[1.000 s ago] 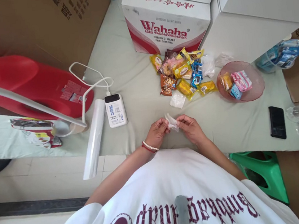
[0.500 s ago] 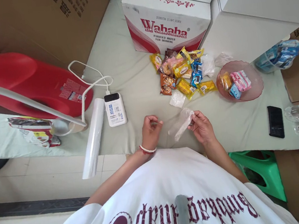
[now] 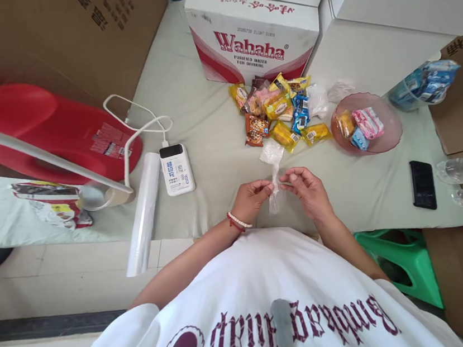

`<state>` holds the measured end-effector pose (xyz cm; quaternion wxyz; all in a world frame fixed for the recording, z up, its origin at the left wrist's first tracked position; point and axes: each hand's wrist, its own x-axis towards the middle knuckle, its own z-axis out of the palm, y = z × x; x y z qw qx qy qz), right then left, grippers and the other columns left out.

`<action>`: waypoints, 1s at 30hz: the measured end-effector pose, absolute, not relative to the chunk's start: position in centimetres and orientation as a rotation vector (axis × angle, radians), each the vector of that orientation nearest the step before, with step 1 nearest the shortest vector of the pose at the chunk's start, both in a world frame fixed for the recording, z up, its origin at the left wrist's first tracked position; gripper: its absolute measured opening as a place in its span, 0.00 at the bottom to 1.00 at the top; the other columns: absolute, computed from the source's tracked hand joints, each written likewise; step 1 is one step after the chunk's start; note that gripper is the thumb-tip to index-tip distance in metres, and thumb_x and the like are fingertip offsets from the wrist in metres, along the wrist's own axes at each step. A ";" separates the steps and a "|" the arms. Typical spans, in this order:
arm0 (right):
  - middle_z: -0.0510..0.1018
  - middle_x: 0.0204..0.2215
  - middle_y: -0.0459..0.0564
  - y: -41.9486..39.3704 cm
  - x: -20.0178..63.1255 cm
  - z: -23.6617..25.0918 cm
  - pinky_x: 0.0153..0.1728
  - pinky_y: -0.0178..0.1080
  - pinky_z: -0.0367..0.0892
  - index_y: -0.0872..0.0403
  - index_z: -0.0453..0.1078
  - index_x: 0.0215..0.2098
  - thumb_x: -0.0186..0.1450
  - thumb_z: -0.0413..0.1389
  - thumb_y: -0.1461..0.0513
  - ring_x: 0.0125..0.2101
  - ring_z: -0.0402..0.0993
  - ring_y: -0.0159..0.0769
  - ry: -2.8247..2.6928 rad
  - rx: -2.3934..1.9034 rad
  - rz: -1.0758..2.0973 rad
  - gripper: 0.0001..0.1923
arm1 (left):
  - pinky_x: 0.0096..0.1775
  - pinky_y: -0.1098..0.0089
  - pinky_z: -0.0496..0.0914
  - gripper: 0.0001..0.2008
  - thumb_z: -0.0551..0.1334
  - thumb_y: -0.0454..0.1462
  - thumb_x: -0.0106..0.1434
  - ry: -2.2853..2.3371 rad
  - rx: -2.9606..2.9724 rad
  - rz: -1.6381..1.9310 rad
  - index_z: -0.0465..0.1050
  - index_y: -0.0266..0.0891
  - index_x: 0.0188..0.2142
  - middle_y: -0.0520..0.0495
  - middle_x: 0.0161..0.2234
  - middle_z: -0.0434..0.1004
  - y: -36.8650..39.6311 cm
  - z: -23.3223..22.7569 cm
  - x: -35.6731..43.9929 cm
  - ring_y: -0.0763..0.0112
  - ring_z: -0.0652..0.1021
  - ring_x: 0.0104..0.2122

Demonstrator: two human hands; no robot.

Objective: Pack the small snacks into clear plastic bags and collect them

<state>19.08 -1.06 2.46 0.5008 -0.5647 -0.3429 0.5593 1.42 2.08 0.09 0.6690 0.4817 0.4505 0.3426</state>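
Observation:
A thin clear plastic bag (image 3: 274, 204), drawn into a narrow twisted strip, stands between my hands near the front edge of the table. My left hand (image 3: 253, 200) pinches its middle between thumb and fingertips. From the other side, my right hand (image 3: 308, 191) has its thumb and forefinger closed at the strip's edge. Just beyond the fingers is a crumpled piece of clear plastic (image 3: 271, 150), which the strip's far end meets or overlaps. Behind it lies a heap of small wrapped snacks (image 3: 278, 107).
To the right stand a pink glass bowl (image 3: 392, 125) with several wrapped snacks and a plastic cup (image 3: 405, 93) of blue packets. A phone (image 3: 422, 185) lies near the right edge. On the left are a power bank (image 3: 178, 171), a plastic film roll (image 3: 144, 215) and a red jug (image 3: 40, 124).
My left hand has moved right and now pinches the plastic bag. The bag has gone from loose and slanted to a narrow upright strip between both hands.

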 end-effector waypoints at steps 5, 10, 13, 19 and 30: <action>0.80 0.37 0.46 -2.2 18.5 1.1 0.38 0.37 0.72 0.51 0.74 0.38 0.57 0.69 0.50 0.36 0.76 0.35 -1.035 -1.496 1.396 0.18 | 0.35 0.69 0.67 0.21 0.70 0.54 0.58 1.035 0.971 0.813 0.79 0.37 0.31 0.51 0.26 0.76 1.9 -0.4 1.2 0.71 0.72 0.28; 0.75 0.28 0.42 -2.2 19.8 0.6 0.31 0.34 0.66 0.51 0.73 0.34 0.58 0.68 0.51 0.28 0.68 0.30 -0.886 -1.484 1.314 0.15 | 0.33 0.71 0.65 0.21 0.68 0.54 0.60 1.134 0.967 0.915 0.70 0.40 0.28 0.54 0.24 0.69 2.0 -1.1 0.1 0.73 0.68 0.27; 0.72 0.24 0.40 -2.2 21.7 0.8 0.26 0.33 0.64 0.51 0.73 0.34 0.57 0.69 0.50 0.24 0.65 0.29 -0.814 -1.501 1.350 0.17 | 0.30 0.72 0.63 0.21 0.68 0.54 0.60 1.161 0.841 0.980 0.67 0.41 0.30 0.56 0.23 0.66 2.3 -1.5 -1.4 0.74 0.66 0.24; 0.70 0.19 0.39 -2.7 24.3 1.9 0.14 0.31 0.55 0.52 0.75 0.34 0.55 0.72 0.48 0.16 0.60 0.26 -0.837 -1.556 1.580 0.20 | 0.29 0.69 0.61 0.17 0.67 0.51 0.61 1.268 1.135 0.756 0.71 0.41 0.32 0.54 0.23 0.63 4.8 -1.4 -5.5 0.72 0.64 0.24; 0.69 0.18 0.38 -2.3 21.5 3.1 0.11 0.30 0.46 0.52 0.73 0.33 0.54 0.71 0.45 0.13 0.54 0.23 -0.755 -1.521 1.632 0.23 | 0.52 0.57 0.71 0.16 0.66 0.48 0.66 0.746 1.961 0.844 0.81 0.44 0.47 0.38 0.47 0.77 1.8 2.0 0.2 0.56 0.75 0.47</action>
